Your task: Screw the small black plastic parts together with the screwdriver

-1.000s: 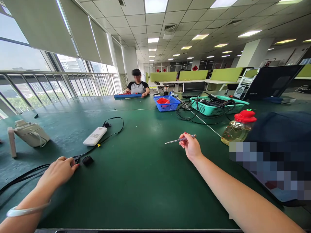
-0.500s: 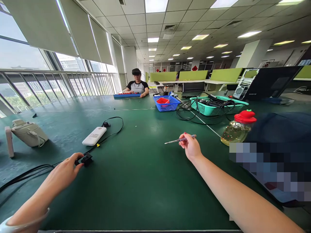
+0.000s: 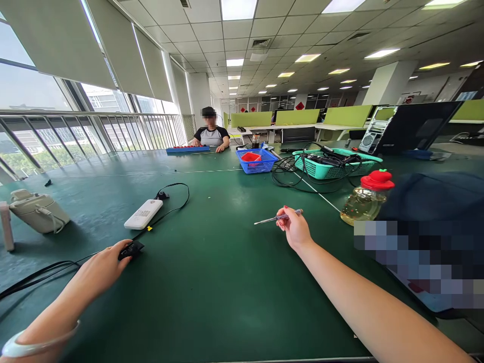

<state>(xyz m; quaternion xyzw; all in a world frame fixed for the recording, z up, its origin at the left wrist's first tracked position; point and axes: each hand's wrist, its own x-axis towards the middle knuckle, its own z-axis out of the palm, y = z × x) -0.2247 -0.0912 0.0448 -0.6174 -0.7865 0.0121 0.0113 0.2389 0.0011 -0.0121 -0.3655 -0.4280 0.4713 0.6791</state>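
My left hand [image 3: 103, 269] is closed around a small black block-shaped piece [image 3: 133, 249] at the left of the green table [image 3: 212, 302]. Fingers cover part of that piece, and I cannot make out its exact kind. A slim screwdriver [image 3: 267, 221] with a see-through handle is gripped in my right hand [image 3: 297, 233], its metal tip pointing left above the tabletop. Just beyond my left hand lies a white power bank [image 3: 144, 214], with a black cable [image 3: 177, 212] curving beside it and a yellow tag [image 3: 149, 229] on the cable.
A beige bag [image 3: 40, 212] stands at far left. On the right are a jar [image 3: 361, 205] with a red lid and a dark cap [image 3: 434, 201]. Farther back sit a blue basket [image 3: 260, 166], a green basket [image 3: 321, 171] of cables, and a seated person [image 3: 210, 133] with a blue tray [image 3: 188, 149].
The black piece has turned in my left hand and now shows a flatter face. My right hand keeps the screwdriver in nearly the same pose. The whole view has shifted slightly.
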